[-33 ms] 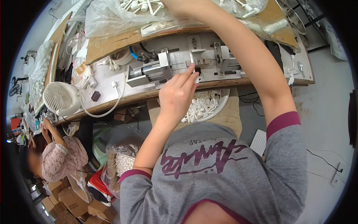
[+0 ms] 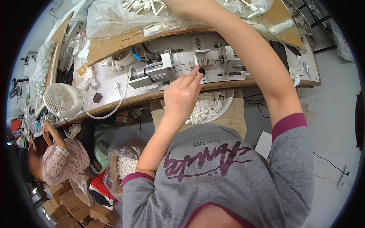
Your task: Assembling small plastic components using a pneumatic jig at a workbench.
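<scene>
Busy workshop, wooden-edged worktop (image 2: 110, 80). Head view: left hand (image 2: 179, 98), fingers (image 2: 190, 75) extended, close together, at white stick (image 2: 196, 59) in metal fixture (image 2: 184, 61); grip unclear. Right hand (image 2: 185, 8) beside far white parts (image 2: 147, 7), cropped; hold unseen. Seems positioning step; next move calls for careful alignment.

Left grip (image 2: 180, 95) at metal fixture (image 2: 166, 62), right grip (image 2: 181, 7) beside white parts (image 2: 154, 7), desk fan (image 2: 60, 98)

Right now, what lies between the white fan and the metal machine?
In the head view, a dark block, a small white part and a looping white cord lie between the white fan and the metal machine.
</scene>
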Tool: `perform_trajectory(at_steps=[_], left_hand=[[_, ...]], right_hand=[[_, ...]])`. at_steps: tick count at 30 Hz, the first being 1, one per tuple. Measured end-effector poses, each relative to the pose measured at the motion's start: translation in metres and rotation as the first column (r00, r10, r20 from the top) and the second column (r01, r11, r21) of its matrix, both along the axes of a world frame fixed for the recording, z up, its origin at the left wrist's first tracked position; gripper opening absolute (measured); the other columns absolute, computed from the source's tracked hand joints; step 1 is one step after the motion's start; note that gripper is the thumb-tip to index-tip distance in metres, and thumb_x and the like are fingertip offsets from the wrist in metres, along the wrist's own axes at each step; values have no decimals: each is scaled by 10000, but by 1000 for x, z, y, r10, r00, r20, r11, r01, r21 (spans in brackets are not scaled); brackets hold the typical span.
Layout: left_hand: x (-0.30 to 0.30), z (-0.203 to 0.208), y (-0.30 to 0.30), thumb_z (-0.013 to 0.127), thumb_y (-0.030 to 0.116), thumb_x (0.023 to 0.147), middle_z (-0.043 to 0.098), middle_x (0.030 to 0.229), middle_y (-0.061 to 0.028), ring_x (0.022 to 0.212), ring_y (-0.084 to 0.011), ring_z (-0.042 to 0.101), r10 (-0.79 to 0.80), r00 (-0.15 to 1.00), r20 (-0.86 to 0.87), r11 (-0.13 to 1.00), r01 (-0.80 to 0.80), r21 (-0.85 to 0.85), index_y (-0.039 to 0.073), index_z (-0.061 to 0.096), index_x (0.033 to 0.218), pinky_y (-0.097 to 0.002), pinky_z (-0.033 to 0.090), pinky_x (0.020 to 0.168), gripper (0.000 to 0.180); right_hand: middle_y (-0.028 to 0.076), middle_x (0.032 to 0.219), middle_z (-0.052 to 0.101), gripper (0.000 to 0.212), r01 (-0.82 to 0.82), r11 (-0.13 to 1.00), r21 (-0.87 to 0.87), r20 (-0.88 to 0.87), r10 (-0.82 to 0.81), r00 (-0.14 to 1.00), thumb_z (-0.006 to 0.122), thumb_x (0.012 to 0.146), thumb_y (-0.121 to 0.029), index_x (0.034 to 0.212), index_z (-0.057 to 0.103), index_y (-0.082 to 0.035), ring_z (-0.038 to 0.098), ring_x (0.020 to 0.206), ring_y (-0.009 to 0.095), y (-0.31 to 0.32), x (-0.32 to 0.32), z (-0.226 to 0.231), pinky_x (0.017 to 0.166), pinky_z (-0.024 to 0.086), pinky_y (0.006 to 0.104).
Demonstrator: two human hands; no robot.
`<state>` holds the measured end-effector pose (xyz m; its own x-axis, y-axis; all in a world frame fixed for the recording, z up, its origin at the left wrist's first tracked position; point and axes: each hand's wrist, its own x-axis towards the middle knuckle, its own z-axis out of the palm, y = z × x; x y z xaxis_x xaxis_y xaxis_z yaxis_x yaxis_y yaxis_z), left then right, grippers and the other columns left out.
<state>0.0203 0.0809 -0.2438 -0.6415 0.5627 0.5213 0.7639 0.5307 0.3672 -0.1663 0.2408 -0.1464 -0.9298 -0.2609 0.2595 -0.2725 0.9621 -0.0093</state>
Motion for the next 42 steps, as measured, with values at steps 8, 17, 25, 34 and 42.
perform_trajectory(at_steps=[8, 17, 25, 34, 42], left_hand=[[-8, -9, 8, 770, 153, 731, 681, 1207, -14, 585, -226, 627, 16, 1000, -16, 988, -18, -151, 98, 731, 977, -294, 508, 585, 255], [-10, -4, 4, 761, 129, 771, 644, 1275, -59, 687, -188, 669, -12, 963, 268, 1000, 17, -18, 82, 685, 1139, -273, 541, 620, 379], [-1, 49, -10, 688, -72, 837, 634, 1171, -142, 984, -200, 664, -616, 437, 655, 687, -109, 718, -26, 602, 1261, -297, 592, 825, 435], [7, 1, 0, 822, 95, 710, 674, 1163, -91, 868, -181, 693, 27, 988, 151, 980, -55, 190, 10, 707, 979, -288, 568, 680, 305], [-9, -12, 14, 828, 207, 678, 723, 1094, -36, 655, -178, 671, 16, 994, -107, 992, -29, -124, 90, 739, 948, -256, 499, 576, 307]], right_hand=[[246, 855, 685, 163, -97, 995, 3, -175, 96, 980, 608, 727, 14, 853, 711, 27, 694, 850, 362, 23, 14, -3, 726, 557, 446], [203, 817, 667, 322, -76, 266, -961, -69, 38, 997, 665, 866, -187, 935, 637, 126, 642, 755, 357, 68, 133, 30, 748, 526, 411], [56, 807, 692, 187, 343, -235, -909, 234, 392, 890, 700, 861, -92, 1020, 682, 5, 669, 717, 106, 56, 211, -41, 677, 538, 239], [118, 896, 708, 185, 148, -275, -950, 153, 0, 988, 644, 938, -116, 1046, 693, 26, 677, 731, 137, 71, 230, -62, 658, 542, 239], [143, 877, 704, 187, 158, -273, -949, 187, -84, 979, 615, 956, -108, 1062, 666, 37, 676, 669, 145, 85, 263, -66, 603, 525, 235]])
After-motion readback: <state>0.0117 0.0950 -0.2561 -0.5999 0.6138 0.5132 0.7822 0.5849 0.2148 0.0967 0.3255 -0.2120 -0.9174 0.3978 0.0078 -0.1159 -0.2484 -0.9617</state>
